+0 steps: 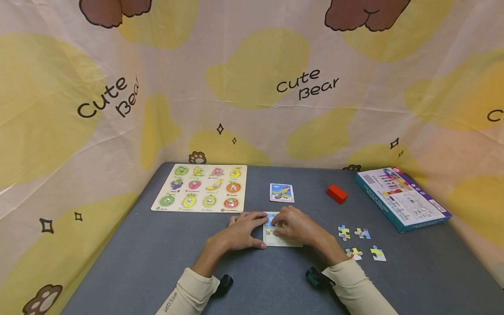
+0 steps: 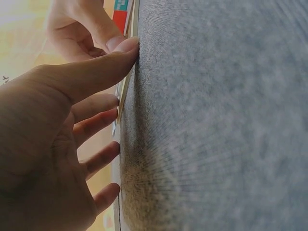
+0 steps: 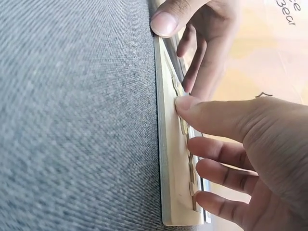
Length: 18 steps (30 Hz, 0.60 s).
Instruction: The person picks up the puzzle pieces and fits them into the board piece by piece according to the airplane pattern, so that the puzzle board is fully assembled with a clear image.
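Note:
My left hand [image 1: 246, 229] rests at the left side of a small pale puzzle tray [image 1: 281, 241], its thumb at the near left corner and its fingers spread along the far side. Over the tray is my right hand [image 1: 297, 225], its thumb and fingertips touching the jigsaw pieces [image 3: 183, 126] that lie inside the frame. In the right wrist view these pieces form a thin layer, and the thumb presses one near its edge. Part of the picture in the tray is hidden under the right hand. Loose jigsaw pieces [image 1: 379, 253] lie to the right on the table.
Behind the tray lies a picture card with an aeroplane [image 1: 281, 193]. A fruit board [image 1: 204, 188] is at the back left. To the right are a red block [image 1: 337, 194] and a teal-edged box [image 1: 401, 199]. A printed cloth [image 1: 252, 131] hangs behind the grey table [image 1: 130, 262].

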Motion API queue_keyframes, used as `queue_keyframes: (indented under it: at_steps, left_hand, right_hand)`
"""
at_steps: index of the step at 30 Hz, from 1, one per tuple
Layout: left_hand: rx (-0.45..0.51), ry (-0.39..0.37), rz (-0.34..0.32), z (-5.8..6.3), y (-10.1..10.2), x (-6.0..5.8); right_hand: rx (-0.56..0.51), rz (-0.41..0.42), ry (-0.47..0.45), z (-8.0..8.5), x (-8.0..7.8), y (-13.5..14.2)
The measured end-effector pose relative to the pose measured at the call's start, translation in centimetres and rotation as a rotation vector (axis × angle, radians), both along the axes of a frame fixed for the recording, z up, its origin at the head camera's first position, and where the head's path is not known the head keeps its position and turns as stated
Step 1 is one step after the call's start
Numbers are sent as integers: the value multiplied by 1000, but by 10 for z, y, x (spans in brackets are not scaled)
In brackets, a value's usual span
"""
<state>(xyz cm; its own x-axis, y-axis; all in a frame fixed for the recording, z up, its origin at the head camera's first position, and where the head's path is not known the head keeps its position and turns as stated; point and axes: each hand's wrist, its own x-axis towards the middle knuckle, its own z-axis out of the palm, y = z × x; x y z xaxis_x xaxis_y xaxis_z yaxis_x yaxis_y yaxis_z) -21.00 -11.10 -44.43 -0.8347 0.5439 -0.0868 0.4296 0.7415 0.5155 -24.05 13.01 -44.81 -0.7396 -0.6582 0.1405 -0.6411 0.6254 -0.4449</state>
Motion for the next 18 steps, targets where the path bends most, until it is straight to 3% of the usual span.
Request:
queue_keyframes:
  at_steps: [11, 18]
  left_hand:
    - [-24, 6, 3, -1, 1, 0]
    - [-23, 13, -3, -1, 1, 0]
  right_hand:
    - [-22, -55, 33, -3, 0, -5]
    - [-36, -99, 9, -3, 1, -7]
